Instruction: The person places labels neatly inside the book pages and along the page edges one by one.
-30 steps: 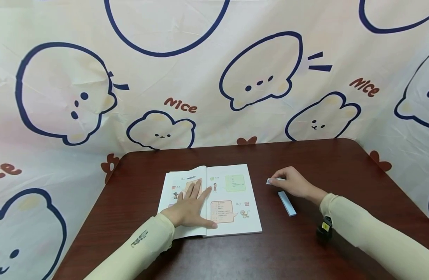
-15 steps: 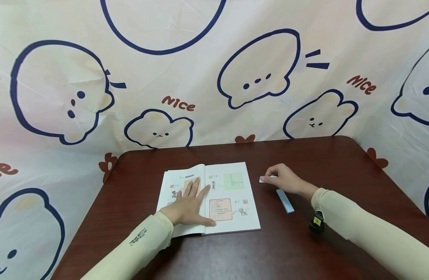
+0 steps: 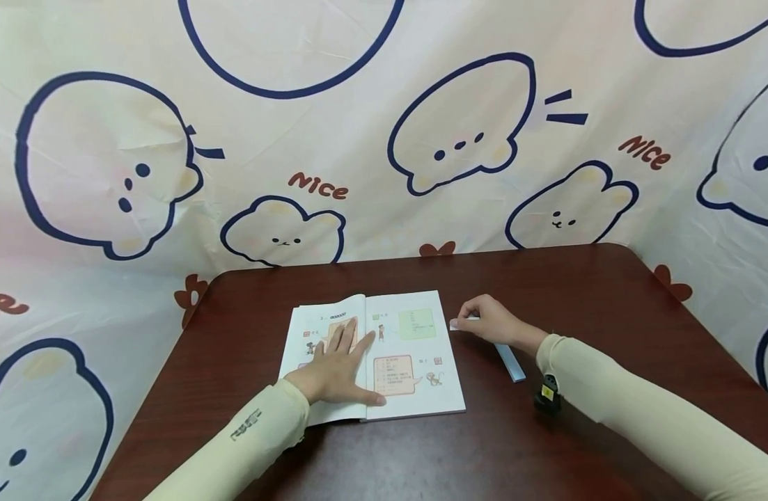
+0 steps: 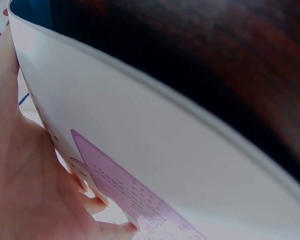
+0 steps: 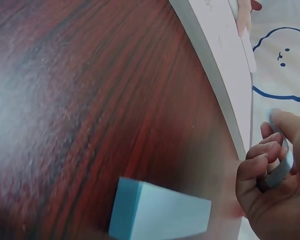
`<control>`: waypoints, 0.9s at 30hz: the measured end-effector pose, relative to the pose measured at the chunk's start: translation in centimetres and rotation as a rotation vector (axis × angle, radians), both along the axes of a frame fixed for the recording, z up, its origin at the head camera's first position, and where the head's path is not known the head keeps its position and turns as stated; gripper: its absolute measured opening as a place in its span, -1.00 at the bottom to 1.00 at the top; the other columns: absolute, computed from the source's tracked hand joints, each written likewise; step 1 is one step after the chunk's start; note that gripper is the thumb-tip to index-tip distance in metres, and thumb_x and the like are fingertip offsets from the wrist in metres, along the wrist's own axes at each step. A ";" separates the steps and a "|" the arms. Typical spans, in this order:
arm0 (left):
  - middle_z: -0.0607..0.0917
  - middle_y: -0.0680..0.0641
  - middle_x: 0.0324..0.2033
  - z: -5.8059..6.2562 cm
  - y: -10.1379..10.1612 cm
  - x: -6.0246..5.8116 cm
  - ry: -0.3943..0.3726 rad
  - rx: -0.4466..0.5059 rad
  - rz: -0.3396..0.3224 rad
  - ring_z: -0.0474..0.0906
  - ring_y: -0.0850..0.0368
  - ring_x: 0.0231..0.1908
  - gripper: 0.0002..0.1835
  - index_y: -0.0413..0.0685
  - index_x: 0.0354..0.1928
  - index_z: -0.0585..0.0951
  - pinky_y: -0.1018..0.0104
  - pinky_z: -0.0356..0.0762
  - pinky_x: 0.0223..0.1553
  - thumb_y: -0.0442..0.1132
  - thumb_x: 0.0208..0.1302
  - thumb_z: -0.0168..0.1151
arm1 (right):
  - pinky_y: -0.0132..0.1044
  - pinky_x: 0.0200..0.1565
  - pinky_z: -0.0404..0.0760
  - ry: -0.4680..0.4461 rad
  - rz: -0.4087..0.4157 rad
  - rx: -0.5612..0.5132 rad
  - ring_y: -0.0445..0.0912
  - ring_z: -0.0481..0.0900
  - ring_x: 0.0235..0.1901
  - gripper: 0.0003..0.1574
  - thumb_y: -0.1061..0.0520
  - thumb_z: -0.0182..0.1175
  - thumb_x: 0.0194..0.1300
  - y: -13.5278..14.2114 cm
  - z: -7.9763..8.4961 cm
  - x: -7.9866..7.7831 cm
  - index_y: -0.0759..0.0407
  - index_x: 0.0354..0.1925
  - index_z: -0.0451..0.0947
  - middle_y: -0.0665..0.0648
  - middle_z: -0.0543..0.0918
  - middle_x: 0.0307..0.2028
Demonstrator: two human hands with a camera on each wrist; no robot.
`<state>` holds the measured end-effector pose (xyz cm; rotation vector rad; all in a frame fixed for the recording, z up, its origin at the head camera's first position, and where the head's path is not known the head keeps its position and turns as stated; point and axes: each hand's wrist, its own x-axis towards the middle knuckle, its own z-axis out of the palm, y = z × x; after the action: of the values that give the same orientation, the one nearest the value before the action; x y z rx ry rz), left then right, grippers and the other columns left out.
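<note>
Head view shows us 2 bare hands at work over a dark worktop (image 3: pixel 390 459). Our left hand (image 3: pixel 340 372) lies with fingers spread on an open book (image 3: pixel 421 383), grasping nothing, and covers much of the left page, so we cannot read what is printed beneath it. Our right hand (image 3: pixel 489 321) pinches a pale strip (image 5: pixel 285 169) between thumb and curled fingers, just beyond the book's right edge. Most of that strip is hidden by the fingers in the head view; the right wrist view shows it as a narrow curved band, and we cannot tell whether it touches the book. Below our right hand, a light blue bar (image 3: pixel 511 363) rests on the worktop, its far end hidden behind the wrist; in the right wrist view the bottom edge cuts it off. The left wrist view crops our left hand at the border, with some fingers partly behind the bowed page, and the small text in the purple panel (image 4: pixel 120 185) is too blurred to read. Both sleeves run out of the head picture.

Against the head view 1 s earlier, our right hand and its strip have moved left, closer to the book, and now cover the far end of the bar, which was bare then. Our left hand holds the same spread pose on the book.
</note>
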<state>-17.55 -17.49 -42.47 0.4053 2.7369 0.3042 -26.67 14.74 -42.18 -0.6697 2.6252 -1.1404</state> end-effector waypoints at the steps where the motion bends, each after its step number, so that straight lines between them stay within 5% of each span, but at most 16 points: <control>1: -0.35 -0.19 0.63 0.0 0.0 0.0 0.001 0.004 -0.001 -0.35 -0.24 0.62 0.35 0.23 0.64 -0.06 -0.45 -0.13 0.47 0.60 -0.12 0.32 | -0.36 -0.51 0.35 -0.001 0.003 0.000 -0.15 0.36 -0.57 -0.73 0.10 0.33 0.35 -0.1 -0.1 0.0 0.25 -0.43 0.69 0.00 0.43 -0.63; 15: -0.33 -0.20 0.63 0.0 0.1 0.2 0.002 0.013 -0.001 -0.32 -0.25 0.62 0.35 0.22 0.64 -0.05 -0.48 -0.12 0.45 0.60 -0.12 0.32 | -0.32 -0.38 0.46 -0.028 0.064 -0.001 -0.13 0.44 -0.49 -0.76 0.20 0.23 0.43 -1.9 -0.6 -0.3 0.25 -0.40 0.68 0.17 0.65 -0.42; 27: -0.30 -0.21 0.63 -0.1 0.1 0.1 0.018 0.012 -0.005 -0.29 -0.27 0.62 0.35 0.20 0.63 -0.04 -0.48 -0.10 0.45 0.60 -0.12 0.32 | -0.41 -0.57 0.28 -0.128 0.117 -0.013 -0.19 0.30 -0.67 -0.80 0.21 0.20 0.45 -2.3 -1.0 -0.6 0.29 -0.30 0.67 -0.01 0.38 -0.68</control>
<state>-17.44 -17.40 -42.58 0.4202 2.7521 0.3171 -27.26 12.40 -43.20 -0.7173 2.4408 -1.1277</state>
